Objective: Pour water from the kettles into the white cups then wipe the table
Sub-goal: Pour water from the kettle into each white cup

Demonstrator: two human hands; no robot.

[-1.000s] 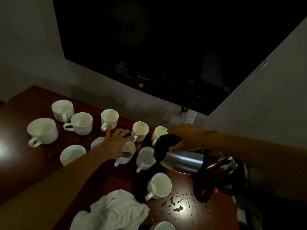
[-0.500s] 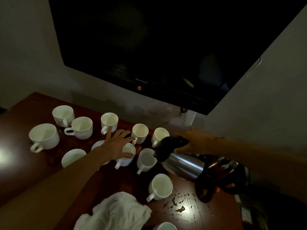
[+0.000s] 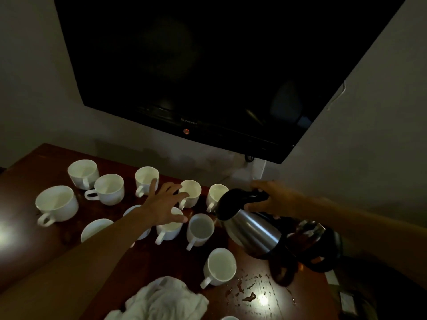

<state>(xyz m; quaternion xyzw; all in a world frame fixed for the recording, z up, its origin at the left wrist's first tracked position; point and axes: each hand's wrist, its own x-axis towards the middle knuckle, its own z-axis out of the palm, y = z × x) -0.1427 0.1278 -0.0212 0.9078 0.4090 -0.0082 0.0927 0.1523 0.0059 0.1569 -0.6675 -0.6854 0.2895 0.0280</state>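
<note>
Steel kettle: right of centre, tipped over to the left, its black top and spout just beside the grey-looking cup.
Right hand: my fingers are curled round the kettle's black handle and hold it at that tilt.
Left hand: palm down with fingers straight and spread over the middle cup; it grips nothing.
White cups: scattered over the left and centre of the dark red-brown surface, with one more lower down, near the cloth.
Cloth: white and crumpled, at bottom centre.
Second kettle: dark, at the right edge, behind the steel one; I cannot tell whether they touch.
Spilled drops: on the surface, lower right of centre.
</note>
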